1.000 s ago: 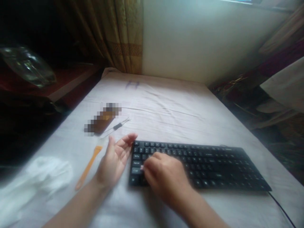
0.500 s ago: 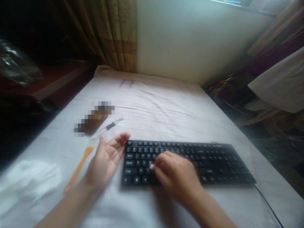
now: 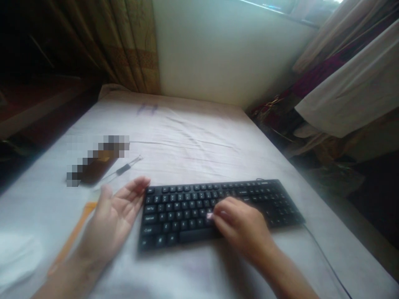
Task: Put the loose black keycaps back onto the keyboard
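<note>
A black keyboard (image 3: 193,236) lies on the white sheet in front of me. Along its left end rests my left hand (image 3: 116,216), palm toward the keys and fingers stretched out, with the fingertips at the upper left corner. My right hand (image 3: 240,224) is over the middle of the keys, its fingers pinching a small pinkish-white piece (image 3: 210,216) against or just above them; the material cannot be made out. Partly behind my left hand and forearm lies an orange-handled flat tool with a pale tip (image 3: 73,232), perhaps a brush.
Beyond my left hand lie thin metal tweezers-like prongs with a black grip (image 3: 123,169) and a blurred-out dark brown object (image 3: 99,164). A crumpled white cloth (image 3: 18,257) sits at the left. The keyboard cable (image 3: 324,257) runs off toward the lower right.
My right hand has moved to the right along the keys with the pinkish-white piece. My left hand stays at the keyboard's left end. The whole view has shifted, so things appear further left.
</note>
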Demonstrator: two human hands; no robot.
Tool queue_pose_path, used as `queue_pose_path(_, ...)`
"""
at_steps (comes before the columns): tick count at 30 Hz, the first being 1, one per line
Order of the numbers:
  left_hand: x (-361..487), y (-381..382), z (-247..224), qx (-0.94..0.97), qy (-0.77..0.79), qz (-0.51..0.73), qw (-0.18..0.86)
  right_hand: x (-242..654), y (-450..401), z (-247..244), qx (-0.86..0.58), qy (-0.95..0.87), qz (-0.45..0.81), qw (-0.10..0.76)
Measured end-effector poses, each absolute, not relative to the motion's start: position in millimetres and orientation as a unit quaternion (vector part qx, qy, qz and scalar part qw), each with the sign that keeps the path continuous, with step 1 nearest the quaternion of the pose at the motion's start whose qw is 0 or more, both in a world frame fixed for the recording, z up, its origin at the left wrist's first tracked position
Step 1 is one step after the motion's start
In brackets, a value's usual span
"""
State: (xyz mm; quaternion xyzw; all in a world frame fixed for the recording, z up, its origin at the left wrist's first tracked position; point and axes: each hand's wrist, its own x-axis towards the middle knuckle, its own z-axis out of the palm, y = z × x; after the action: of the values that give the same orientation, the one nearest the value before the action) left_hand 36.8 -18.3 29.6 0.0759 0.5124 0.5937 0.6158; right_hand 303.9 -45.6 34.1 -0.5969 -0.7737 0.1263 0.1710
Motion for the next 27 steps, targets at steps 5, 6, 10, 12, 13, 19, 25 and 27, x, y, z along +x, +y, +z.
queue_pose_path(5, 36, -17, 28, 0.075, 0.520, 0.589, 0.614, 313, -47, 33, -0.606, -0.765, 0.132, 0.173)
queue_pose_path(6, 36, -17, 28, 0.076, 0.520, 0.588, 0.615, 314, -47, 34, -0.608, -0.763, 0.133, 0.174)
queue_pose_path(10, 34, -16, 25, 0.085, 0.520, 0.586, 0.615, 318, -47, 36, -0.613, -0.758, 0.140, 0.175)
queue_pose_path(12, 34, -17, 25, 0.086, 0.524, 0.585, 0.613, 323, -46, 37, -0.618, -0.755, 0.138, 0.168)
queue_pose_path(13, 33, -17, 25, 0.087, 0.526, 0.585, 0.612, 327, -46, 37, -0.621, -0.754, 0.137, 0.164)
queue_pose_path(19, 32, -16, 24, 0.072, 0.534, 0.580, 0.611, 350, -46, 41, -0.632, -0.749, 0.133, 0.147)
queue_pose_path(25, 26, -15, 21, 0.056, 0.543, 0.564, 0.619, 371, -48, 41, -0.646, -0.743, 0.121, 0.127)
queue_pose_path(27, 22, -13, 16, 0.050, 0.556, 0.566, 0.606, 377, -48, 40, -0.653, -0.740, 0.115, 0.117)
